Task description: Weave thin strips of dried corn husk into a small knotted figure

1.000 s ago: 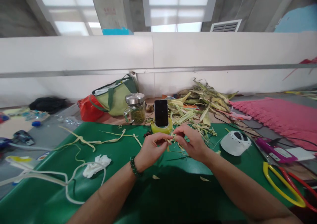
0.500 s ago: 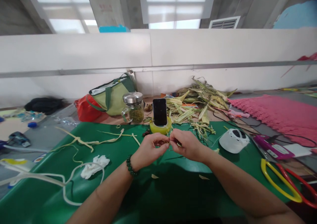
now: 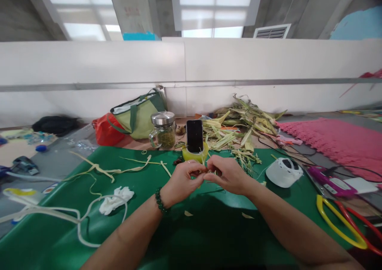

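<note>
Over the green mat [image 3: 209, 238], my left hand [image 3: 184, 181] and my right hand [image 3: 227, 175] meet fingertip to fingertip. Both are closed in a pinch on a thin pale strip of corn husk [image 3: 202, 155], whose ends stick up above the fingers. Most of the strip is hidden by the fingers. Just behind the hands a phone [image 3: 194, 135] stands upright in a yellow-green holder [image 3: 191, 155]. Thin husk shreds [image 3: 246, 158] lie beyond my right hand. Two small husk scraps [image 3: 188, 213] rest on the mat nearer to me.
A heap of corn husks [image 3: 247, 115] lies at the back, with a lidded glass jar [image 3: 163, 133] left of the phone. To the right are a white roll-like object [image 3: 283, 173] and scissors [image 3: 337, 222]. White cord [image 3: 80, 222], crumpled tissue [image 3: 116, 200] and husk strips [image 3: 98, 167] lie left.
My hands have drawn closer together, with the fingertips now touching around the strip. Its pale ends now show above the fingers. The view shifted slightly and came back.
</note>
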Action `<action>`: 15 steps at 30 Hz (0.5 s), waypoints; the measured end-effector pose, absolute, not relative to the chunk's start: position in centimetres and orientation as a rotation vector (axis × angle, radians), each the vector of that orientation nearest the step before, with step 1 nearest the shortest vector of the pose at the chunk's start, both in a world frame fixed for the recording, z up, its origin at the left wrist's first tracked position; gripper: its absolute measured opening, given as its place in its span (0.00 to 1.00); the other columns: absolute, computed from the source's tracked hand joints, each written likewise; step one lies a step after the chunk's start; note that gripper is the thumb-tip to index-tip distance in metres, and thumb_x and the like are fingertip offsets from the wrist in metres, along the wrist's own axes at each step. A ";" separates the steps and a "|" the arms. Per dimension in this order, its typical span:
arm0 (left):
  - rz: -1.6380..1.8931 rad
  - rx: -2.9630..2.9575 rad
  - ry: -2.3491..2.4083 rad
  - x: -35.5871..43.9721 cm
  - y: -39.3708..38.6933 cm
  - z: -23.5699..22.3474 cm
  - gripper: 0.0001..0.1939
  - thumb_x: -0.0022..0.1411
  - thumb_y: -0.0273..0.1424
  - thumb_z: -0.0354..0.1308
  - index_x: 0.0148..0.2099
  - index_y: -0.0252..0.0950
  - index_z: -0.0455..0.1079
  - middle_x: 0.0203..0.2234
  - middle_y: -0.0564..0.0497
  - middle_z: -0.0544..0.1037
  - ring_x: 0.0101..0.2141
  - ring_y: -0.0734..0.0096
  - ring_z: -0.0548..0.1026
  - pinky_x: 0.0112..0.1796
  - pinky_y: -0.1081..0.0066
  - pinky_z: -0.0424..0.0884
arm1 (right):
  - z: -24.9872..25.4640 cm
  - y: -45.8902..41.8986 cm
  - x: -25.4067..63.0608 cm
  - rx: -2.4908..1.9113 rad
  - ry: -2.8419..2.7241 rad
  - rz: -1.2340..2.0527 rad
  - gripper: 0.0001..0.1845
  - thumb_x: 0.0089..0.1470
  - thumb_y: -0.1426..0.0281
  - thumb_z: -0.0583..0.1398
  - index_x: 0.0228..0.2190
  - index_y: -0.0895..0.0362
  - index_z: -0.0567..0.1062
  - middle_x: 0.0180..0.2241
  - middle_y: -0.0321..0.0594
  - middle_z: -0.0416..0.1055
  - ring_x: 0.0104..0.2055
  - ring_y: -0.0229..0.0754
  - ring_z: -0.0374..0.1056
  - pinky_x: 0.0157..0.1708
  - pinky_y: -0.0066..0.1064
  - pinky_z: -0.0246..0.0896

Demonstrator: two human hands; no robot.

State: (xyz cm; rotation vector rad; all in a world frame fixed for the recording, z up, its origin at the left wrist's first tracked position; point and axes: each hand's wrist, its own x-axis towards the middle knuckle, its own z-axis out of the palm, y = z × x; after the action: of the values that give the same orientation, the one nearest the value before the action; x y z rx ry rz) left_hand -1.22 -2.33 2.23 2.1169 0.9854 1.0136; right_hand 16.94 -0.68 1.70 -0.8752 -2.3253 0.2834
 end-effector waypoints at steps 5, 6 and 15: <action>1.002 2.227 0.966 -1.0 -2.6 2.3 0.10 0.55 0.22 0.51 0.27 0.33 0.74 0.21 0.50 0.73 0.27 0.72 0.68 0.31 0.74 0.64 | 1.3 -0.6 17.0 -0.850 -2.404 0.197 0.19 0.62 0.60 0.47 0.24 0.56 0.65 0.19 0.33 0.61 0.20 0.34 0.54 0.22 0.26 0.43; 1.009 2.229 0.959 -1.0 -2.6 2.3 0.10 0.54 0.22 0.52 0.29 0.33 0.75 0.22 0.50 0.73 0.27 0.72 0.69 0.31 0.74 0.65 | 1.4 -0.6 17.1 -0.848 -2.385 0.252 0.19 0.62 0.60 0.47 0.24 0.56 0.65 0.19 0.33 0.61 0.20 0.34 0.54 0.22 0.26 0.44; 0.764 1.740 0.924 -1.7 -2.0 2.2 0.15 0.58 0.39 0.55 0.37 0.32 0.74 0.26 0.47 0.78 0.28 0.68 0.75 0.30 0.72 0.70 | 2.4 -0.4 17.5 -0.881 -2.260 0.597 0.20 0.60 0.60 0.49 0.21 0.57 0.63 0.17 0.30 0.55 0.20 0.31 0.51 0.21 0.23 0.47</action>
State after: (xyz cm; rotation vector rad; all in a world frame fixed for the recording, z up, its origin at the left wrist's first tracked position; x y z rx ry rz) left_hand -1.70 -1.95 2.16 1.7400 0.9243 0.7635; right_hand 17.48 -0.36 2.45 -0.8809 -2.2596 0.5966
